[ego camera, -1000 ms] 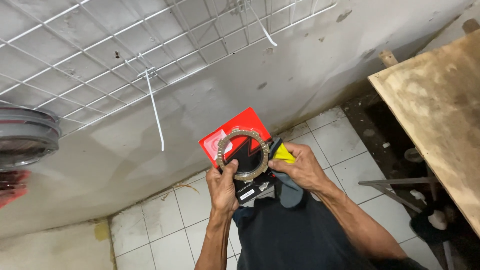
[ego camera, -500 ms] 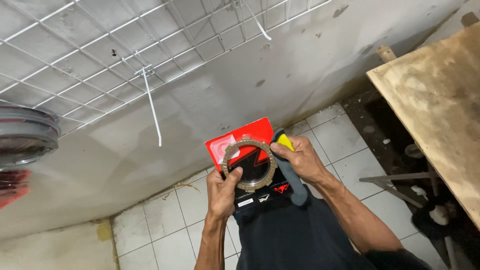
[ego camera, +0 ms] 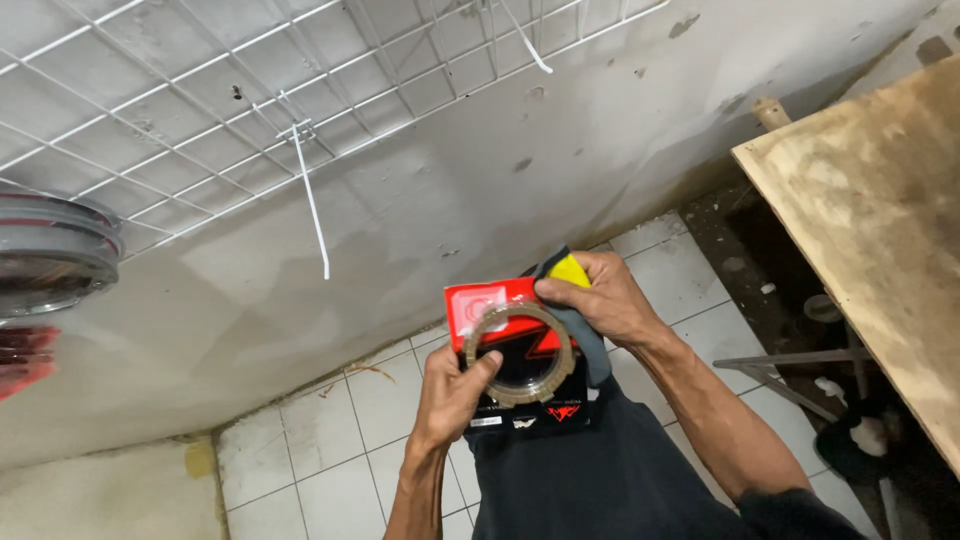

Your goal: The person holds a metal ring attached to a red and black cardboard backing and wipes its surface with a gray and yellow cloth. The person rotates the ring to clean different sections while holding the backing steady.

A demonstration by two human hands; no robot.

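L hand (ego camera: 452,388) grips the lower left edge of a red and black box (ego camera: 500,305), thumb pressed up against a brown ring (ego camera: 518,353) that lies flat on the box front; fingers curl behind the box, so this hand is clamped on box + ring together. The ring sits just above and right of the L thumb, and the box's black lower part shows through its centre. R hand (ego camera: 604,297) is at the box's upper right corner, closed around a cloth (ego camera: 578,300), grey w/ a yellow patch poking out above the knuckles; the grey part hangs down the right side of the box, touching the ring's right rim. Both hands are close, w/ only the ring between them.

Below the hands: dark trousers (ego camera: 600,480), then white floor tiles (ego camera: 330,430). Above and left of the L hand: a white wire grid (ego camera: 200,110) on the wall. Well right of the R hand: a plywood board (ego camera: 880,220).
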